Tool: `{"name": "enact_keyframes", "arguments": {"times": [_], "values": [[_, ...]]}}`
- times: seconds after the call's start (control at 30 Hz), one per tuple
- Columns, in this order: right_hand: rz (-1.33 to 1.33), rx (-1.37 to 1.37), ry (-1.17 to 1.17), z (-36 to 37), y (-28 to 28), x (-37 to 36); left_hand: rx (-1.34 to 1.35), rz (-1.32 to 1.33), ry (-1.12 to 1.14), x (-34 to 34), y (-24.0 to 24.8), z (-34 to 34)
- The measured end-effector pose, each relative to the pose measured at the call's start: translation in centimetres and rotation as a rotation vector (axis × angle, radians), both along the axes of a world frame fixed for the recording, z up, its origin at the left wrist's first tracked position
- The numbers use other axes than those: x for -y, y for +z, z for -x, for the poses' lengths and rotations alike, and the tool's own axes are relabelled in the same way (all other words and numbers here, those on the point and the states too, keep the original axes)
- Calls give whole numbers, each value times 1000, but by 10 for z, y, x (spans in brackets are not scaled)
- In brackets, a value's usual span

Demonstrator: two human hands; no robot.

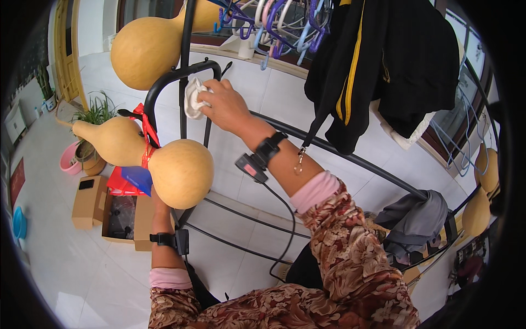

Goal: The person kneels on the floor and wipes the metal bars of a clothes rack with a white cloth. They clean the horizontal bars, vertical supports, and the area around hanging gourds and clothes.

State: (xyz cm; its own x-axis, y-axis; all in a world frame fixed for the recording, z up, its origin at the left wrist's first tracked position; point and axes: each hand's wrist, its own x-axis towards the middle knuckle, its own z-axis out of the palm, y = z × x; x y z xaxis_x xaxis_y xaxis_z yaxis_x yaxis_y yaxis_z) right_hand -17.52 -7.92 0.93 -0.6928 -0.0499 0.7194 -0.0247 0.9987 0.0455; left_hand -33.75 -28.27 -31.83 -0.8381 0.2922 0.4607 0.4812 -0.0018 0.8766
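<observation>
My right hand is closed on a crumpled white cloth, next to the upright and curved end bar of a black metal rack. A large tan gourd with a narrow waist hangs on the near side of the rack. Red ribbon is tied around its waist. My left forearm reaches up behind the gourd's round lower bulb. That bulb hides my left hand and its fingers. Above, a second gourd hangs beside the rack's upright.
Purple, blue and white hangers and a black jacket hang from the rack. Grey cloth lies over its lower right bar. An open cardboard box, potted plants and a blue basin stand on the left floor.
</observation>
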Motion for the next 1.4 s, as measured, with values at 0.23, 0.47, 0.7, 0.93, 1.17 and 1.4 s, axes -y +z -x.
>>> {"name": "enact_keyframes", "arguments": {"times": [0.23, 0.47, 0.7, 0.93, 1.17, 1.4], "values": [[-37, -115, -13, -118, -5, -19, 99, -73, -29, -3, -15, 9], [275, -88, -221, -230, -3, -53, -59, 46, 11, 0, -13, 7], [433, -206, -355, -330, -13, -63, -296, 255, 105, 8, -9, 5], [388, -46, -540, -402, -1, -74, -305, 254, 134, 14, -9, 8], [413, 110, -613, -395, 9, -69, -313, 202, 98, 15, 13, -16], [32, 82, -598, -292, -1, -52, -319, 354, 184, 15, 23, -27]]}}
